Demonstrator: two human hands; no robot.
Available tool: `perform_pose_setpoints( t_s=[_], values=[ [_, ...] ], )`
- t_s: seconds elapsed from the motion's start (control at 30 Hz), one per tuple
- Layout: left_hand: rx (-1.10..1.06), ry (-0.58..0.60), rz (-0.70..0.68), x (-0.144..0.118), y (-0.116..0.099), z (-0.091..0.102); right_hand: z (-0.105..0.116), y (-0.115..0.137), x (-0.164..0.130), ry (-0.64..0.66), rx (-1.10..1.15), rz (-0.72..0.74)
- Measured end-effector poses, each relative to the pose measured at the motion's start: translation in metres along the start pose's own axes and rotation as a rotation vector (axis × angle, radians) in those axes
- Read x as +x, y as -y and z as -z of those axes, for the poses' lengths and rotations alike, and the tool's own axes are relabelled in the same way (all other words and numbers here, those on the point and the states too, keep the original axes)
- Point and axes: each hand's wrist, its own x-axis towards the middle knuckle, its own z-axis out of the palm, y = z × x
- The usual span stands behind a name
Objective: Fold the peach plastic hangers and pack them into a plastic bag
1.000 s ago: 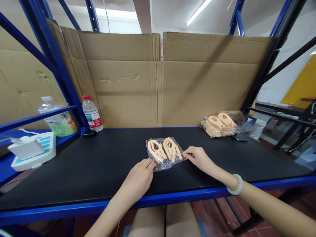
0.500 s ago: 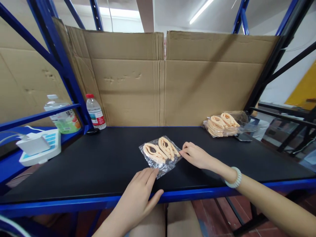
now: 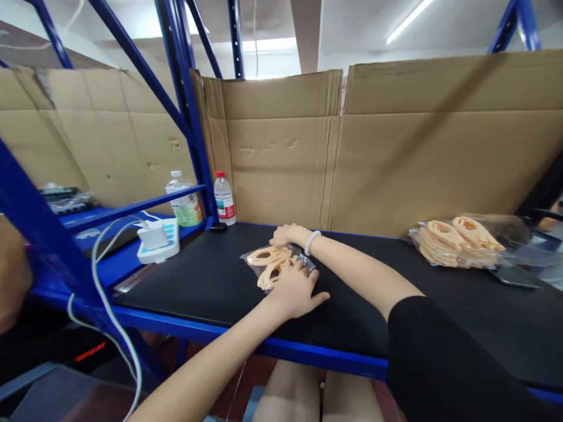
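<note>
A clear plastic bag holding cream-coloured, leaf-shaped cut-out pieces lies flat on the black tabletop. Across its near right part rests my left hand, fingers spread and thumb held away to the right. My right hand reaches over to the bag's far edge, its fingers curled together and bent down on the plastic; their tips are partly hidden. A pale beaded bracelet circles the right wrist.
More bagged cream pieces are piled at the right, by a flat dark device. A red-capped bottle stands against the blue frame. A power strip with white cables sits left. Cardboard walls the back. Part of another person shows far left.
My view has swung left. The bag has turned on the table and shifted left. My right hand has moved round to its far edge, while the left has come onto its top.
</note>
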Motion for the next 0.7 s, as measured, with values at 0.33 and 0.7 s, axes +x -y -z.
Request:
perform_pose_setpoints(
  t_s=[0.33, 0.7],
  values=[
    [-0.01, 0.051, 0.135, 0.021, 0.056, 0.003, -0.002, 0.045, 0.033, -0.062, 0.054, 0.155],
    [-0.085, -0.036, 0.363, -0.006, 0.146, 0.022, -0.04, -0.012, -0.034, -0.241, 0.162, 0.18]
  ],
)
